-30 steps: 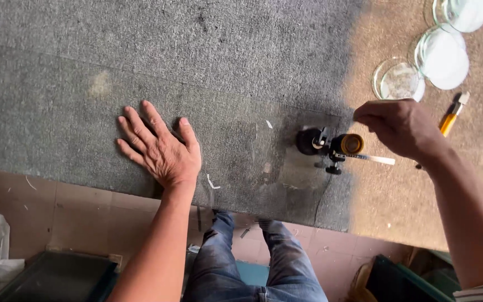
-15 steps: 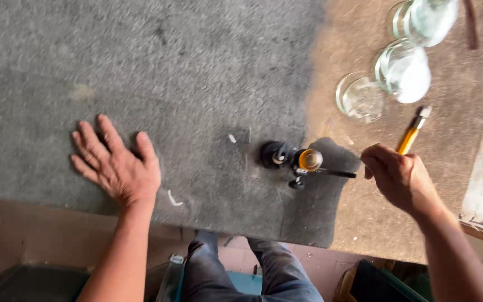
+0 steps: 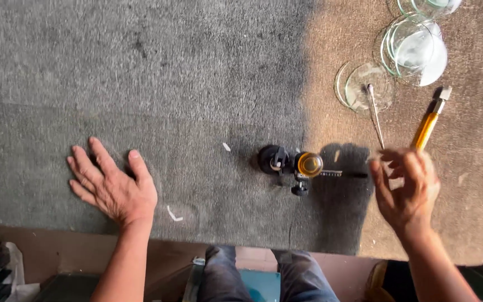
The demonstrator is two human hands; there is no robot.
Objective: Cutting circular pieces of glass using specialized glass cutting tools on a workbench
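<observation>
while flat on the grey carpeted table [image 3: 141, 67], left hand [image 3: 113, 187] rests palm down with fingers [image 3: 88, 168] spread, holding nothing. right hand [image 3: 406, 187] raised just above the tan part of the covering, blurred, fingers loosely curled and apart; cannot tell for sure whether anything small sits between them, though nothing shows. circle glass cutter [image 3: 297, 165] lying on the table between the two hands, black suction base to the left, amber oil knob in the middle, thin scale bar reaching right toward the right hand but apart from it. seemingly set down and not in use. cut glass discs [image 3: 364, 84] and a small stack of round glass discs [image 3: 417, 47] lying further off at upper right, so judged: several circles already cut. thin metal rod [image 3: 375, 114] lying across the nearest disc, yellow-handled glass cutter [image 3: 429, 126] just beside it. no uncut sheet clearly visible under the tool; a few white chips [image 3: 174, 214] scattered on the carpet. what is left cannot be told from here.
</observation>
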